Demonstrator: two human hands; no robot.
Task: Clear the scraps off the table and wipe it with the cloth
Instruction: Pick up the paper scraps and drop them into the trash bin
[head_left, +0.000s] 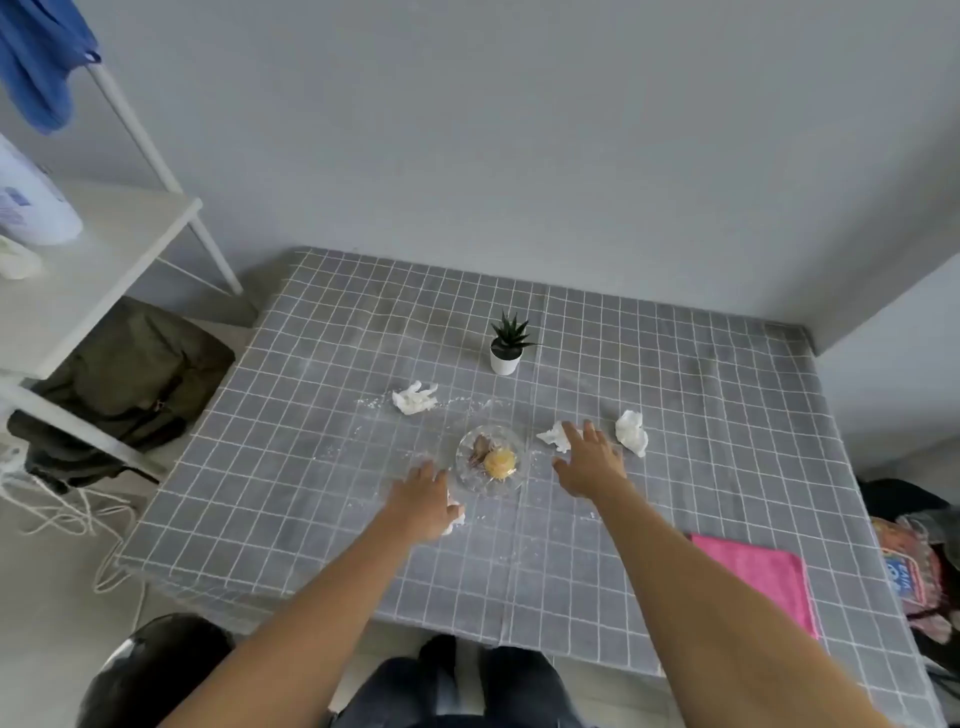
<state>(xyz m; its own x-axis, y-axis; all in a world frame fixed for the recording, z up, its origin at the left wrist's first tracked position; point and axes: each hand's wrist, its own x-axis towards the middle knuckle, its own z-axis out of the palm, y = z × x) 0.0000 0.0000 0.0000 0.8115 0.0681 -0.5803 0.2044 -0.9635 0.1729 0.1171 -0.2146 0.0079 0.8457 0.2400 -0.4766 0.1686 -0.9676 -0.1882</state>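
Observation:
Crumpled white tissues lie on the grey checked table (322, 467): one at the back left (414, 398), one at the right (631, 433), and one (553, 435) under the fingertips of my right hand (592, 460), which is spread open over it. My left hand (423, 499) rests left of a glass plate (462, 475) holding food scraps, its fingers curled over a white tissue (456, 512) that peeks out beneath it. White crumbs are scattered around the plate. A folded pink cloth (763, 577) lies at the near right.
A small potted plant (506, 345) stands behind the plate. A white shelf rack (104, 260) and a dark bag (130, 384) sit to the left of the table, cords on the floor. A black bin (150, 670) is at the near left. Colourful bags (914, 566) are at the right.

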